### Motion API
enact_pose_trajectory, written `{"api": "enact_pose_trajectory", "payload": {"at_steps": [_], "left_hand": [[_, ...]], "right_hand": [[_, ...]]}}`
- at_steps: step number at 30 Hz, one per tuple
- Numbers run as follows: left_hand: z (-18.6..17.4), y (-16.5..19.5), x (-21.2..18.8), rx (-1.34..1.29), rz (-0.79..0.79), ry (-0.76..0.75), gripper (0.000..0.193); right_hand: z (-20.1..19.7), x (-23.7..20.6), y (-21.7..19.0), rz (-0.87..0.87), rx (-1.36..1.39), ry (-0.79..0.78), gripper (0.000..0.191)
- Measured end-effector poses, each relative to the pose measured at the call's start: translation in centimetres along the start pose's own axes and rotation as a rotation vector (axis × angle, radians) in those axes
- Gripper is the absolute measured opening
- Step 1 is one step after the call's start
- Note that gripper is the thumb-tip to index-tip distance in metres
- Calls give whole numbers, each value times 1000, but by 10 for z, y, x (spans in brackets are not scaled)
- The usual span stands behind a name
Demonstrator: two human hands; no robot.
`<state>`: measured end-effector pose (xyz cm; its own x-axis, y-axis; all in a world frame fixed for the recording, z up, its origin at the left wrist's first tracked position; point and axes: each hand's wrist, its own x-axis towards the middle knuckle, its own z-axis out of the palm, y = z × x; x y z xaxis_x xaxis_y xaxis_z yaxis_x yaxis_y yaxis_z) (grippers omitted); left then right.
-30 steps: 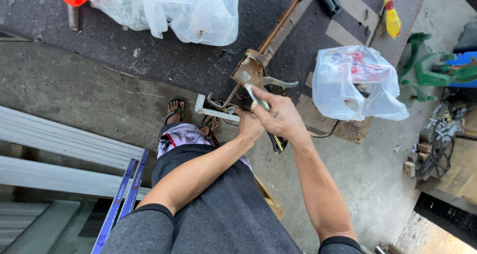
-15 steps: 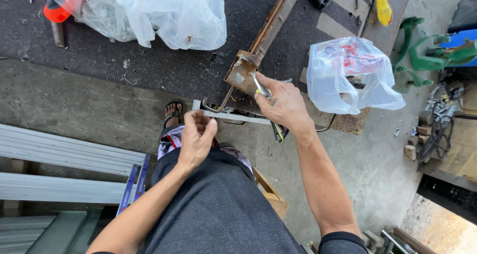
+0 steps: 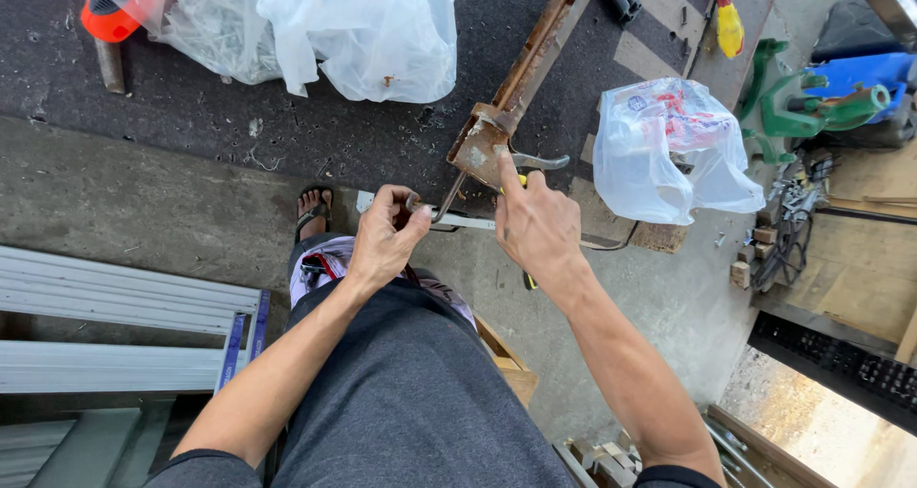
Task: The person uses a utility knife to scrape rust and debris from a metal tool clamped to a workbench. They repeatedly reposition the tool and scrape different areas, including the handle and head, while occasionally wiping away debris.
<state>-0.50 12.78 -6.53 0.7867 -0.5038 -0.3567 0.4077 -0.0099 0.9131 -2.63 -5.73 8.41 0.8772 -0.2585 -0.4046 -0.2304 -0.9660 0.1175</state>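
Observation:
A rusty caulking gun (image 3: 516,87) lies slanted on the ground in front of me, its barrel reaching up and away. My left hand (image 3: 385,237) pinches the hooked end of its thin push rod (image 3: 441,201) at the rear. My right hand (image 3: 537,222) grips a tool with a yellow and black handle (image 3: 522,180) and presses it against the gun's rear plate, beside the trigger (image 3: 540,161). The tool's tip is hidden by my fingers.
A clear plastic bag (image 3: 315,25) sits at the top, a smaller printed bag (image 3: 669,149) at the right. A yellow-handled screwdriver (image 3: 729,25), green and blue tools (image 3: 821,96), and metal ladder rails (image 3: 115,316) lie around. My sandalled foot (image 3: 313,211) rests below the gun.
My left hand left my right hand, dropped toward my lap, then came up to pinch the push rod's hook. My right hand stayed on the tool at the gun.

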Motion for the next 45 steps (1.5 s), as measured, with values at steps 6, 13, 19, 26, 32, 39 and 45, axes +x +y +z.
{"api": "enact_pose_trajectory", "payload": {"at_steps": [6, 13, 19, 26, 32, 39, 45], "left_hand": [[-10, -1, 6, -44, -14, -87, 28], [-20, 4, 12, 19, -71, -155, 33], [-21, 5, 13, 76, -62, -166, 34], [-20, 5, 13, 101, -32, -160, 35], [-15, 4, 10, 80, -39, -130, 36], [-9, 7, 7, 60, -82, -92, 39], [-9, 9, 4, 149, -57, -59, 40]], "right_hand": [[9, -16, 7, -20, 132, 103, 60], [32, -15, 11, 194, 459, 262, 58], [50, -17, 10, 119, 929, 217, 56], [41, -11, 28, 277, 917, 72, 57], [34, -11, 33, 124, 992, 130, 53], [16, -9, 45, 82, 800, 45, 53], [7, 4, 59, -76, 675, 8, 53]]}}
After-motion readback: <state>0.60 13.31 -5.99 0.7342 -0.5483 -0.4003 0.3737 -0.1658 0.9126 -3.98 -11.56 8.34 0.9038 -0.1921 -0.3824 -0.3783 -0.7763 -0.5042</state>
